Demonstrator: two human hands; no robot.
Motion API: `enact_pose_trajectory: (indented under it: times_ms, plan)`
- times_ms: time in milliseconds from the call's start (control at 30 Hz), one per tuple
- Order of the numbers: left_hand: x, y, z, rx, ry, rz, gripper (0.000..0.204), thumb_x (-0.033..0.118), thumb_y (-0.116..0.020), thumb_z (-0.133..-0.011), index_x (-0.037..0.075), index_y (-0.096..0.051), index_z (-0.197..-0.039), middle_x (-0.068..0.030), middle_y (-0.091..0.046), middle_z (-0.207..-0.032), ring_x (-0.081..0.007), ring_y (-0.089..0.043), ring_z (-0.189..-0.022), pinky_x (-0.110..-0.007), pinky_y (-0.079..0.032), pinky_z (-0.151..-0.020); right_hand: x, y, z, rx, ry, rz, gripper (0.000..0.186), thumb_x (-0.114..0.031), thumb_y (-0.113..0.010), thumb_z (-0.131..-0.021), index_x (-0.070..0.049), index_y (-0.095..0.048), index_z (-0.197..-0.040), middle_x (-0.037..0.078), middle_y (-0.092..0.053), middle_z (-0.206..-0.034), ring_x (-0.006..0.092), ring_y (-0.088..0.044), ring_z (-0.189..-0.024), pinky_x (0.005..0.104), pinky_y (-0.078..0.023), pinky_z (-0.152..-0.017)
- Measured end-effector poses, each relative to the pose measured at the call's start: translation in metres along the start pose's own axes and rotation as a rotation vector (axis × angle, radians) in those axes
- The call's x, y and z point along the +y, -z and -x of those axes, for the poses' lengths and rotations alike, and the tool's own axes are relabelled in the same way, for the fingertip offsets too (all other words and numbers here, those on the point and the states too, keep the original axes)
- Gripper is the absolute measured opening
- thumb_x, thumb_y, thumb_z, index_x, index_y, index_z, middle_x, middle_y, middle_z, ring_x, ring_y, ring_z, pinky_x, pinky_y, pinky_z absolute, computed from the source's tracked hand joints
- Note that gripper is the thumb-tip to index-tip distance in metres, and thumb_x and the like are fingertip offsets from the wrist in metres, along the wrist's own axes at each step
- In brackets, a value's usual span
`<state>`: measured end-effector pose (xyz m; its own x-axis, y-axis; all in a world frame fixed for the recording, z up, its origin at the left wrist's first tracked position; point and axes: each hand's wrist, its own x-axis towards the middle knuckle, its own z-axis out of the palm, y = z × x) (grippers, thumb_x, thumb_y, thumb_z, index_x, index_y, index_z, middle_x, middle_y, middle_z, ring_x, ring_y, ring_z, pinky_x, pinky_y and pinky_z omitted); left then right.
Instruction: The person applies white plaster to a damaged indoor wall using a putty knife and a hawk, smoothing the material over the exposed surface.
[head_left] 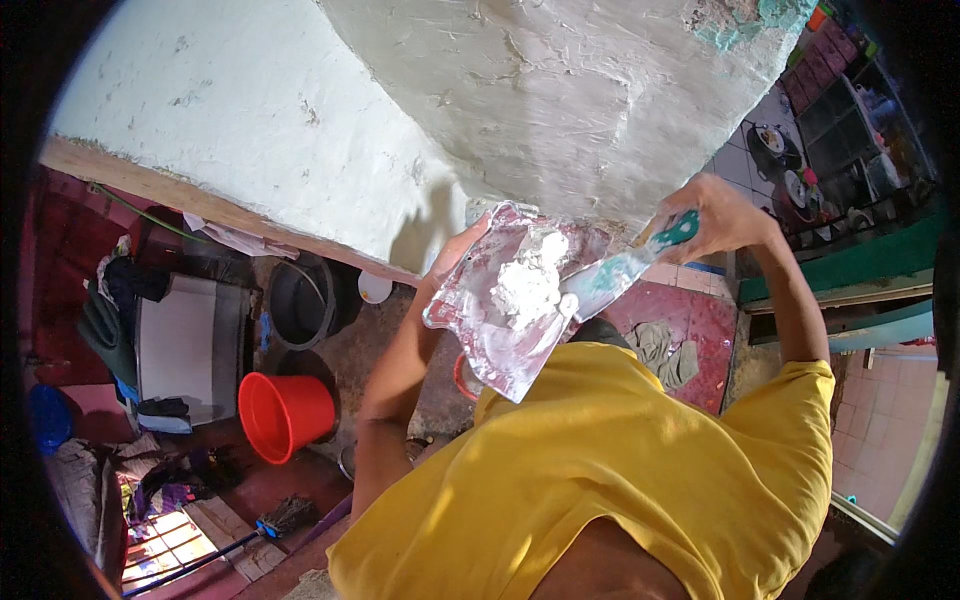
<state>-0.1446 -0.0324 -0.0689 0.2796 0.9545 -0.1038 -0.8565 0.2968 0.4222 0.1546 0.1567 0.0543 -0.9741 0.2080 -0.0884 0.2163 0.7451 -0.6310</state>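
Observation:
My left hand (456, 252) grips the edge of a flat, putty-smeared holding board (512, 372), its fingers partly hidden behind it. A lump of white putty (530, 280) sits on the board's middle. My right hand (716, 218) is closed round the green handle of a putty knife (608, 281). The knife's wide blade slants down to the left over the board, its end at the putty with some white on it. Just beyond both hands rises a wall (560, 110) coated with rough whitish plaster.
A red bucket (286, 416) and a dark grey bucket (302, 302) stand on the floor at left, near a white box-like piece (190, 345). A crumpled cloth (664, 354) lies on the red floor. Shelves with dishes (800, 180) are at far right; a mop (285, 517) lies lower left.

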Motion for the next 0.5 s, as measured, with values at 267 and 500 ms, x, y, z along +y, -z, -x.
enact_pose_trajectory:
  times_ms: [267, 500]
  plan:
    - [-0.007, -0.026, 0.031, 0.334, -0.357, -0.259, 0.042, 0.030, -0.039, -0.098, 0.001, -0.045, -0.127, -0.0128, -0.054, -0.122, -0.0232, -0.054, -0.109, -0.037, -0.042, -0.095, 0.032, -0.043, 0.003, 0.036, -0.007, -0.395, 0.030, -0.023, -0.081, -0.067, -0.003, -0.067, -0.084, 0.002, -0.065, -0.075, 0.0118, -0.058, -0.069, 0.0280, -0.047, -0.065]
    - [-0.019, -0.013, 0.030, 0.343, -0.496, 0.008, 0.044, 0.032, -0.039, -0.098, 0.001, -0.044, -0.129, -0.0131, -0.052, -0.125, -0.0238, -0.053, -0.110, -0.038, -0.042, -0.096, 0.041, -0.026, 0.001, 0.487, -0.171, -0.495, 0.027, -0.027, -0.065, -0.085, 0.001, -0.063, -0.085, 0.000, -0.057, -0.071, 0.0074, -0.049, -0.062, 0.0229, -0.042, -0.056]
